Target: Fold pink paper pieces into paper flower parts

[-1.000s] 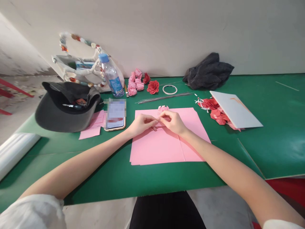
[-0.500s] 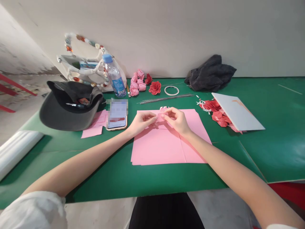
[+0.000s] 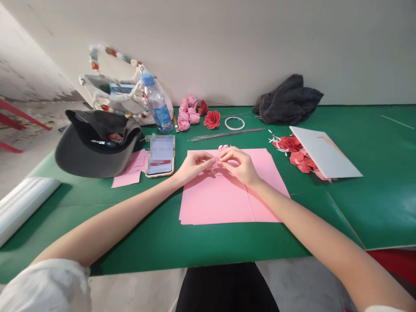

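Both hands meet above a stack of pink paper sheets [image 3: 214,199] on the green table. My left hand [image 3: 196,167] pinches a small piece of pink paper [image 3: 216,161] between thumb and fingers. On the other side of the same piece, my right hand [image 3: 238,164] is closed with its fingertips together. Most of the piece is hidden by the fingers. Just behind the hands lie small cut pink paper bits [image 3: 224,147] at the stack's far edge.
Left are a phone [image 3: 160,156], a dark cap [image 3: 97,143], a water bottle [image 3: 157,104] and a beaded bag [image 3: 113,95]. Behind are paper flowers [image 3: 212,119], wires [image 3: 227,135] and a tape roll [image 3: 234,123]. A white board [image 3: 325,151] leans over red flowers at right.
The fingertips have drawn closer together, and the small pink paper that lay flat between them now shows much less. My right fingers have closed over it.
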The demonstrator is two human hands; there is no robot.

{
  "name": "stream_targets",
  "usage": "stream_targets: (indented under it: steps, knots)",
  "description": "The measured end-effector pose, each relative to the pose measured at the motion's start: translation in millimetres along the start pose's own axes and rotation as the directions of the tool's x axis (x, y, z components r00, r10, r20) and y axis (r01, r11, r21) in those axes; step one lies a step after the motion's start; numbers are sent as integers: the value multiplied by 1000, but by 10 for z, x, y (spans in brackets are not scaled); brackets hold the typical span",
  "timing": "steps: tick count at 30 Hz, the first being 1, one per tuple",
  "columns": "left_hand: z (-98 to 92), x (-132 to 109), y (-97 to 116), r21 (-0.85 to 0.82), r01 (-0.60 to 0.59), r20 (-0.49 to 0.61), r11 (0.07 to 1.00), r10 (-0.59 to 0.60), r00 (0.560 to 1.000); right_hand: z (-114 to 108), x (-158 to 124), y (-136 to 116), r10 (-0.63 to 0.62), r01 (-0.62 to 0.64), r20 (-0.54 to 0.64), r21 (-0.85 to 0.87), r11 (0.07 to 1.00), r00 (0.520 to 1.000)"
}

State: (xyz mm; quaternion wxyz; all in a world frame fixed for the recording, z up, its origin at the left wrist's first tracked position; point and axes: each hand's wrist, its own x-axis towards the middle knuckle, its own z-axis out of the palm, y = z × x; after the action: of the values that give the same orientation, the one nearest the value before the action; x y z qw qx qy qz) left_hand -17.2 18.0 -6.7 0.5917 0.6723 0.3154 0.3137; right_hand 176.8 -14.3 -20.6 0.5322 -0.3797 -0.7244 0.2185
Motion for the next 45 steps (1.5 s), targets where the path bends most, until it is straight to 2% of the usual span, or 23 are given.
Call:
stream_targets:
  steps: [5,10,12,14,17,19,29,36,45]
  knots:
    - [-3,10,9,-28,-17,31,999,18,999,-6,-15,17,-79,85,69,-83,993,994]
    - [-5,16,-21,-28,-16,38,999,17,999,-5,-20,0,-111,121,119,-81,989,987]
    - [-5,15,-30,-32,-16,17,999,17,1000,-6,-17,-20,-60,66,106,-54,996,993]
    - [-7,14,-34,-30,-21,-16,999,20,1000,-6,-14,-37,57,-58,79,8,998,995]
    - [-8,17,-38,-12,-28,-48,1000,28,998,2,-10,-36,238,-245,85,83,966,967]
    - [-6,20,-42,-10,-32,-45,999,31,999,12,-9,-17,292,-300,92,87,950,952]
    - [21,0,-17,21,-4,-13,1000,4,1000,30,-17,42,338,-346,87,115,931,937]
    - [21,12,-21,44,-11,-67,999,14,998,16,-8,-15,315,-328,142,80,941,938]
    - [20,6,-26,66,-26,-52,997,29,998,38,-9,24,358,-375,148,104,921,922]
